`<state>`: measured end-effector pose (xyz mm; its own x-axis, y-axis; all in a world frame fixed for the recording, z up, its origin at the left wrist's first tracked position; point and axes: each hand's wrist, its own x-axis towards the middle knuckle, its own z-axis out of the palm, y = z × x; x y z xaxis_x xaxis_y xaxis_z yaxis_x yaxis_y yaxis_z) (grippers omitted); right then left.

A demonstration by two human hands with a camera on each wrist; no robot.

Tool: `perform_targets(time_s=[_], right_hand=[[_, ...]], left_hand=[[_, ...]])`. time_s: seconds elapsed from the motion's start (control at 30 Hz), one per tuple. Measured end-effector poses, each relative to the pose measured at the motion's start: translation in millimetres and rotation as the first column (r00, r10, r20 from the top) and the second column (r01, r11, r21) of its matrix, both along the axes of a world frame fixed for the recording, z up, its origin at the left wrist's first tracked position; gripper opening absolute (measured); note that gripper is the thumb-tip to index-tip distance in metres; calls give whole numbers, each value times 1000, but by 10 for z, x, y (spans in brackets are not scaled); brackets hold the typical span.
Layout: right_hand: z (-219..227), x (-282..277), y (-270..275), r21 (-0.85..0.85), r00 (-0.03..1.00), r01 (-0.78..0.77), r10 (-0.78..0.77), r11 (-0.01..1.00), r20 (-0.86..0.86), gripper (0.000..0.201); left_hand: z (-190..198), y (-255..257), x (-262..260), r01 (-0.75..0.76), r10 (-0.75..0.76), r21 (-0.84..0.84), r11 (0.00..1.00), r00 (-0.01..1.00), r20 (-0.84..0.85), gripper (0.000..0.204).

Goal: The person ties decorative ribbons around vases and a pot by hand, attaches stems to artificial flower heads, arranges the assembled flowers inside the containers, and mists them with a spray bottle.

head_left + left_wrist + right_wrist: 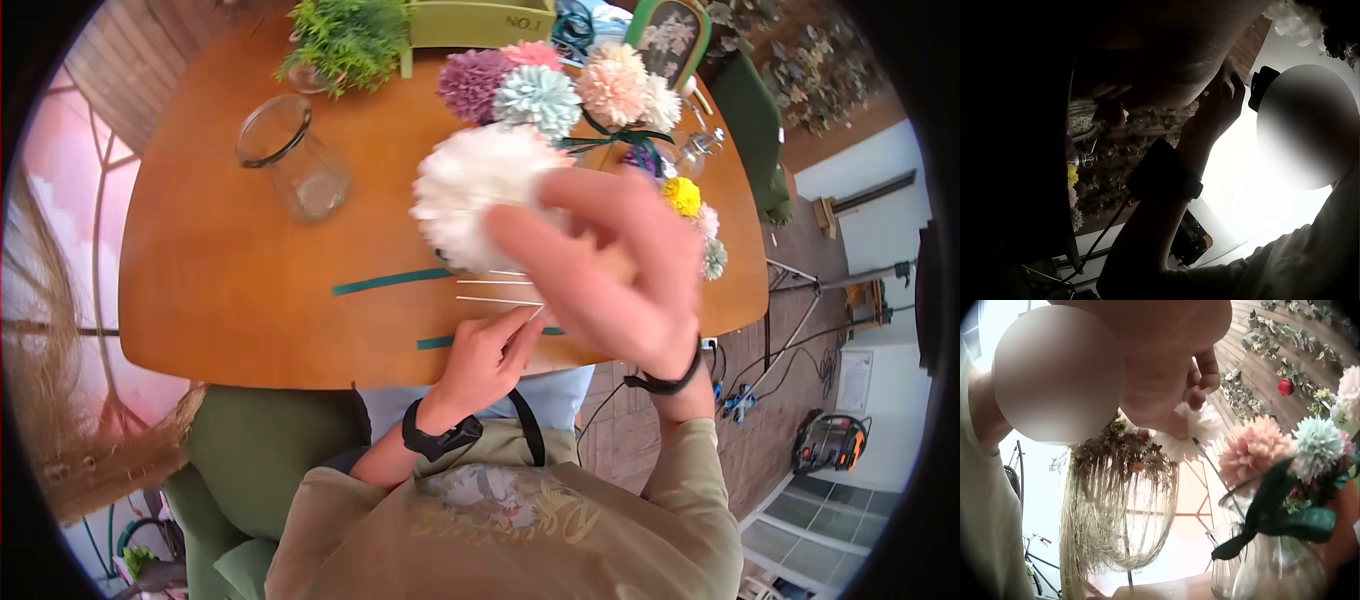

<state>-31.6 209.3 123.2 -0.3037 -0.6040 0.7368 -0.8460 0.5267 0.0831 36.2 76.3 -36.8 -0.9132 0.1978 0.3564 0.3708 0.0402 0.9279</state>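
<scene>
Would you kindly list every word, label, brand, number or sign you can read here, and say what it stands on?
"NO.1", on the front of the green box at the far edge of the table.
Unreadable: the pale lettering on the shirt, too blurred.
Unreadable: whatever is on the white sheet on the wall, too small.

Glossy smooth wood on the table [220,300], clear glass vase [318,180], soft matt cloth on the chair [270,430].
</scene>
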Motion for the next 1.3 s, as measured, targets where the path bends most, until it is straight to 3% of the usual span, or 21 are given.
perform_targets(time_s=[0.1, 0.27, 0.37, 0.43, 0.5, 0.53, 0.57, 0.63, 0.77, 0.9, 1.0, 1.03, 1.1, 1.17, 1.3], right_hand=[[-363, -258, -104, -4, 999, 22, -23, 1000, -42, 44], [-321, -19, 127, -22, 987, 12, -8, 1000, 160, 55], [-481, 6, 572, -192, 972, 234, -230, 953, 42, 48], [-554, 32, 905, -217, 845, 531, -495, 819, 200, 32], [-698, 53, 1333, -119, 635, 768, -725, 629, 267, 28], [-780, 81, 1529, -79, 527, 845, -798, 529, 292, 30], [-856, 127, 1700, -76, 527, 844, -797, 530, 295, 30], [-990, 217, 1990, 114, 268, 947, -932, 302, 242, 37], [-1212, 343, 2228, 264, 198, 914, -906, 309, 375, 37], [-1287, 355, 2194, 259, 202, 908, -887, 328, 416, 35], [-1216, 397, 1846, -183, 430, 883, -587, 433, 686, 27], [-1211, 421, 1679, -356, 554, 803, -380, 478, 741, 29], [-1081, 526, 1301, -410, 533, 764, -130, 498, 836, 34], [-1133, 625, 1125, -455, 418, 721, 196, 522, 887, 34], [-1383, 608, 836, -601, 332, 657, 542, 455, 772, 34]], left_hand=[[11, 15, 1, 54, -53, -1, 999, 994, 96, 13], [-106, 17, 3, 42, -40, -31, 999, 996, 84, 6], [26, 61, 11, 8, 0, -46, 999, 985, 171, 14], [46, 100, -11, -53, 59, -61, 997, 994, 91, 22], [29, 63, -13, -30, 37, -73, 997, 995, 95, 29], [67, 42, -18, -16, 25, -100, 995, 996, 88, 30], [82, 24, -21, -3, 14, -128, 992, 997, 82, 30], [38, 12, -32, -4, 12, -126, 992, 998, 62, 32], [42, 43, -41, -14, 18, -121, 993, 999, 31, 38], [39, 32, -37, -7, 12, -115, 993, 999, 47, 41], [-25, 23, -46, 1, 2, -107, 994, 1000, 30, 44], [-28, 36, -34, 11, -5, -83, 996, 997, 71, 43], [-22, 69, -10, 20, -12, -64, 998, 993, 116, 42], [-1, 93, 11, 58, -51, -24, 998, 974, 221, 32], [-44, 63, 26, 16, -13, -12, 1000, 978, 209, 21]])
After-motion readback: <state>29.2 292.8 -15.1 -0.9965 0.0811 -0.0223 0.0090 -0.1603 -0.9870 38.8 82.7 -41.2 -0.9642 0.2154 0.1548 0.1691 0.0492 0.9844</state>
